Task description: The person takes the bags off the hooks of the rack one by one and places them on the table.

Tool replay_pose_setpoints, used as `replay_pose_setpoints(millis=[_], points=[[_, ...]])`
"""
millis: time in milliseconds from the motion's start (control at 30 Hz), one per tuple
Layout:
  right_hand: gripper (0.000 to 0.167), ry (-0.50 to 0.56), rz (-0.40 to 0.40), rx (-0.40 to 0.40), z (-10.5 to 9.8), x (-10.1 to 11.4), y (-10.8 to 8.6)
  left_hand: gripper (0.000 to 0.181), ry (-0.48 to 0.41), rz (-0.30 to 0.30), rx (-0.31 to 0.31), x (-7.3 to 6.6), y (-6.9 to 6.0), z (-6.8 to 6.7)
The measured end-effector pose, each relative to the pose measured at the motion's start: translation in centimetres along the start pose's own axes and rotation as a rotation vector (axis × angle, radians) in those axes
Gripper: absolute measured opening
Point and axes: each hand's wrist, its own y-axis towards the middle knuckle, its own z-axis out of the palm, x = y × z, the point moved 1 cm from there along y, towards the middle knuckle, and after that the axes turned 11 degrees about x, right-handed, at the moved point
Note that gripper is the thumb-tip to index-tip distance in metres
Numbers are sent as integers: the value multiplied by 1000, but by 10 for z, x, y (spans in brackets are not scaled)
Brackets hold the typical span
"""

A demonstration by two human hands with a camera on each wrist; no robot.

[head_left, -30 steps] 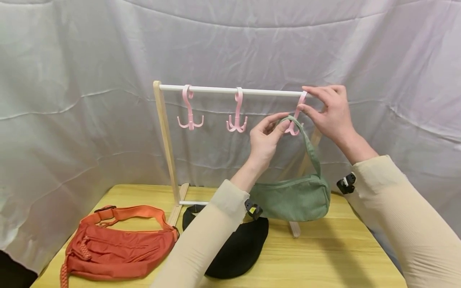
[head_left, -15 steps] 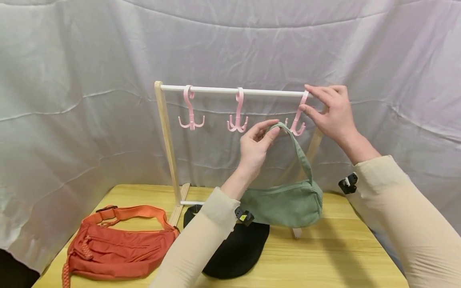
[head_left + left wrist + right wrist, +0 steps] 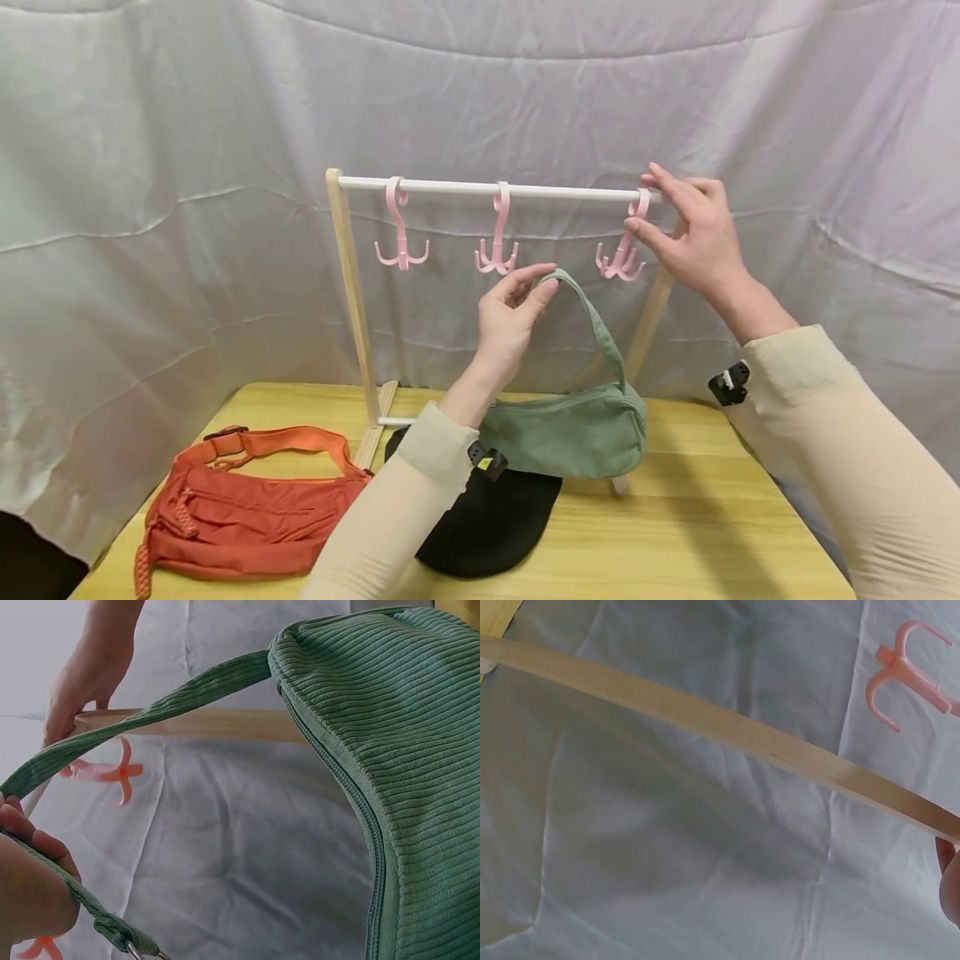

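My left hand (image 3: 504,321) pinches the strap of a green corduroy shoulder bag (image 3: 566,433). The bag hangs from that strap above the table, its zipper visible in the left wrist view. At the rail's right end, my right hand (image 3: 693,225) has its index finger lifted and its thumb close beside the right pink hook (image 3: 624,250); whether the thumb touches cannot be told. That hook hangs on the white rail (image 3: 562,192), slightly tilted, with no bag on its prongs. Two more pink hooks, the left one (image 3: 401,225) and the middle one (image 3: 498,229), hang along the rail.
An orange-red waist bag (image 3: 247,517) lies on the left of the wooden table (image 3: 675,533). A black bag (image 3: 495,525) lies partly behind my left forearm and the green bag. The rack's wooden post (image 3: 348,292) stands left; a grey curtain (image 3: 480,108) surrounds the back.
My left hand has moved left and down with the green bag, away from the right hook. My right index finger has come off that hook, which has swung and turned slightly.
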Motion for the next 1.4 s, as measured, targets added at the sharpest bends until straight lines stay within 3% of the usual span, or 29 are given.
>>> replay_pose_setpoints(millis=[167,333,733,933,1167,1400], points=[[81,-47,-3,-2,1,0,-5,28,2,2,0,-3,-2,-6],[100,-82,40,-20,7,2,-26,28,6,-8,2,-3,-6,-9],[86,17,-51,-152,32,15,-71,27,37,7,-7,-6,-9,-18],[77,60,-86,-94,48,25,-97,26,36,22,0,-8,-10,-20],[77,163,-103,-1,71,34,-123,26,27,22,-3,-10,-12,-22],[71,221,-140,10,91,47,-150,25,12,21,-19,-10,-13,-22]])
